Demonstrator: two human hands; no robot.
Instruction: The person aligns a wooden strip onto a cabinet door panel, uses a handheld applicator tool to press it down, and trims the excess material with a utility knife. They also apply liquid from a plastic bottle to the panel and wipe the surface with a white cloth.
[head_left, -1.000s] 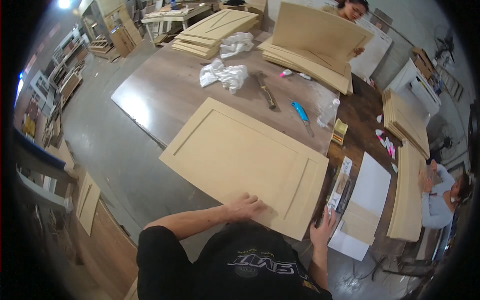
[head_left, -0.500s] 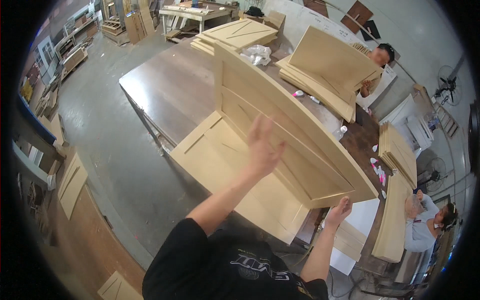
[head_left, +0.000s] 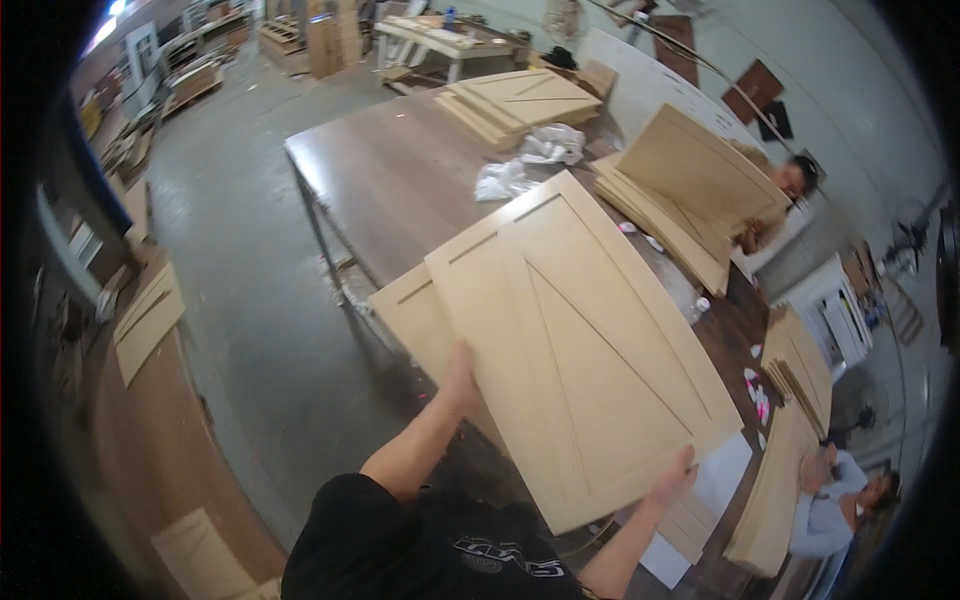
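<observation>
Swung down from standing on edge half a second ago, the grooved panel [head_left: 605, 365] is now facing up toward the head camera; the left hand [head_left: 461, 378], blurred in front of it then, is now gripping its left long edge. The right hand [head_left: 670, 482] is holding the near short edge close to the right corner, thumb showing on top. Long axis is running from upper left to lower right, with a diagonal groove crossing the face. Panel is lying slantwise over a lower panel [head_left: 415, 310], whose left strip is showing; cannot tell whether the two are touching.

Brown tabletop [head_left: 390, 185] is stretching between the far short edge and the table's left side; concrete floor [head_left: 250, 260] is running alongside. Crumpled white plastic [head_left: 503, 183] is sitting just beyond the far edge. A panel stack [head_left: 665, 215] is standing off to the right, a co-worker's hand [head_left: 748, 238] holding its raised top piece. White sheet [head_left: 727, 468] is poking out by the right corner.

Black T-shirt [head_left: 430, 550] is carrying pale lettering, blurred; whiteboard [head_left: 635, 85] marks are showing too small to read.
</observation>
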